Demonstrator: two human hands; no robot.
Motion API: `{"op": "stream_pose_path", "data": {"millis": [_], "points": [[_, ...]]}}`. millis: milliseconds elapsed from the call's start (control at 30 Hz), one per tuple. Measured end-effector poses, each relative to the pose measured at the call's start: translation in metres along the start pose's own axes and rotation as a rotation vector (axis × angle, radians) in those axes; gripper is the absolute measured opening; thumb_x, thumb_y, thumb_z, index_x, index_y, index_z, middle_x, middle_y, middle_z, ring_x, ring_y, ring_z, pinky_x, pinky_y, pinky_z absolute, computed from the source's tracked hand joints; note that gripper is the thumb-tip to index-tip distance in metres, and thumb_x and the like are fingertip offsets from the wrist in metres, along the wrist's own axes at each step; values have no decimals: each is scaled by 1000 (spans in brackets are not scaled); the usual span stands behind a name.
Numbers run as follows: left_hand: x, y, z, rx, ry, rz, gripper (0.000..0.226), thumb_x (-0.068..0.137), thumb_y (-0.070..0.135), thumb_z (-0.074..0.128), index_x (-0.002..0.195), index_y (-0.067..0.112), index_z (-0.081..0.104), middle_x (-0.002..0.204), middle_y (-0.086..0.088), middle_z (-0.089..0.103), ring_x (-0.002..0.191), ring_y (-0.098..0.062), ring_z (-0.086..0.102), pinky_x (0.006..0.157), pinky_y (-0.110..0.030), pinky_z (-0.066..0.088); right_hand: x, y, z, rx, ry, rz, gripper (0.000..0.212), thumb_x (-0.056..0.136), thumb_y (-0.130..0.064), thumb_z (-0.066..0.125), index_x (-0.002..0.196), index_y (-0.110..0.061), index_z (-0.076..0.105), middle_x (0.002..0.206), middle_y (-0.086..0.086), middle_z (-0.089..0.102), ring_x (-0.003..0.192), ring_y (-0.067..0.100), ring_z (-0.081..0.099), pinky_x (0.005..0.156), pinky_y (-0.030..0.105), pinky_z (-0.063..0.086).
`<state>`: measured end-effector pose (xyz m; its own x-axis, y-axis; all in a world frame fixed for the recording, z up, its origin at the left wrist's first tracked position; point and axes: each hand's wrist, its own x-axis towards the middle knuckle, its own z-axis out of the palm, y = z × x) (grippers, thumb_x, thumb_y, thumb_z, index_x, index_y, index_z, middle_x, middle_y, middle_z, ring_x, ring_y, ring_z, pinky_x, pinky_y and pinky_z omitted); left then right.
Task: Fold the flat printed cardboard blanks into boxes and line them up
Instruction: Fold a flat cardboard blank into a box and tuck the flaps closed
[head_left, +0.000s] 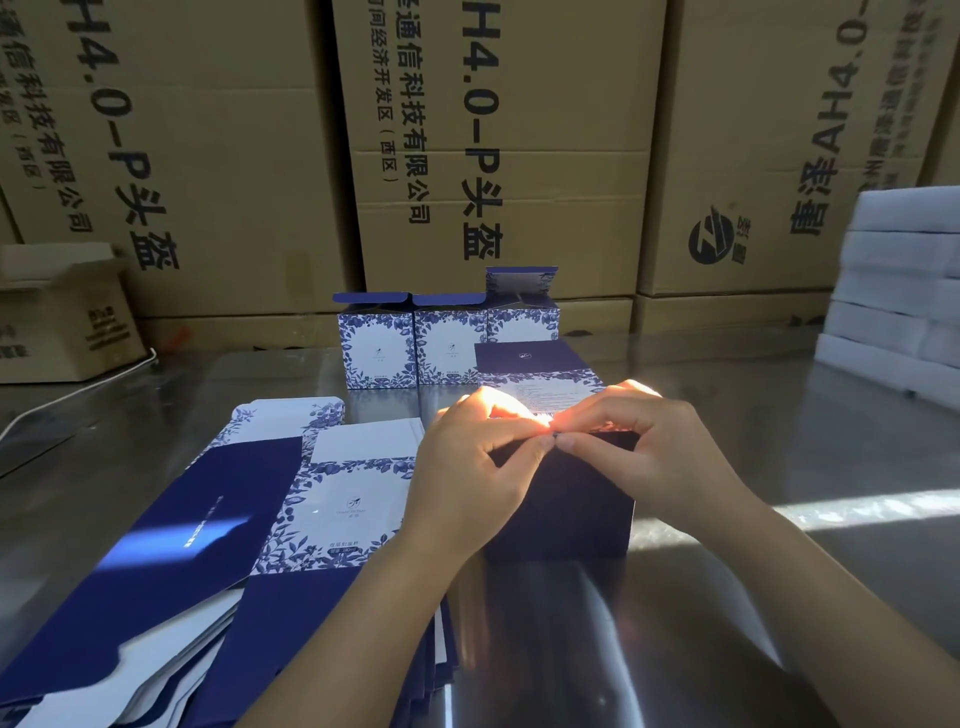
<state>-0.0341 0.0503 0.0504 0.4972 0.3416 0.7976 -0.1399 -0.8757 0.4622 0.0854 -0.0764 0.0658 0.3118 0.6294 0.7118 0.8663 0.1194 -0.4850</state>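
at the centre of the steel desk (779, 426) stands a half-folded box (566, 504), dark blue side facing near. the left grip (467, 467) and right grip (644, 457) both pinch its top edge, fingertips meeting there. flat blanks (291, 499) lie fanned out at 8 o'clock. three finished boxes (447, 345) stand side by side at 12 o'clock, lids up. white foam slabs (904, 291) are stacked at 3 o'clock.
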Motion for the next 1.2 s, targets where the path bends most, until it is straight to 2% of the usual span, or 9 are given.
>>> {"op": "stream_pose_path", "data": {"millis": [133,400,567,800,967,1067,1200], "points": [[1,0,-1,-6,-13,-33,15,78,33,64,84,27,77,84,16,62,84,-3,58,71,-27,47,2,6,-9,44,-77,48,22,78,-21,77,85,-42,75,88,-25,71,93,-3,64,80,9,46],[0,1,-3,0,-28,-51,15,78,33,63,83,27,76,88,15,65,88,-3,59,80,-35,49,2,12,-10,119,-95,99,18,75,-30,77,88,-43,75,90,-21,72,97,-1,63,80,8,45],[1,0,-4,11,-28,-20,14,79,30,64,83,24,76,87,12,66,87,-6,60,79,-39,49,3,13,-11,158,-93,140,18,74,-25,79,84,-39,77,90,-19,73,97,-1,63,80,8,45],[1,-1,-6,-6,-20,-19,10,77,27,64,78,22,73,81,17,62,84,-5,59,78,-40,48,0,8,-2,172,-44,107,17,73,-21,79,81,-36,77,86,-21,72,95,-3,62,79,6,43],[-2,-1,-2,49,-14,-11,13,77,33,65,84,26,74,87,15,62,88,-1,51,84,-35,45,0,6,0,141,-40,88,14,76,-20,78,83,-32,77,85,-21,72,95,-3,63,80,6,43],[-2,-2,-3,36,-29,-19,15,77,35,64,84,25,74,87,12,64,89,-4,54,85,-38,45,-1,5,2,169,-20,89,16,76,-16,77,81,-31,76,84,-21,72,92,-3,63,78,6,43],[1,0,-5,-44,-35,-61,13,75,33,67,81,27,76,81,19,60,87,-5,56,85,-42,46,-2,5,4,165,-1,95,18,77,-14,76,80,-32,76,84,-20,72,94,1,63,79,11,45]]}}
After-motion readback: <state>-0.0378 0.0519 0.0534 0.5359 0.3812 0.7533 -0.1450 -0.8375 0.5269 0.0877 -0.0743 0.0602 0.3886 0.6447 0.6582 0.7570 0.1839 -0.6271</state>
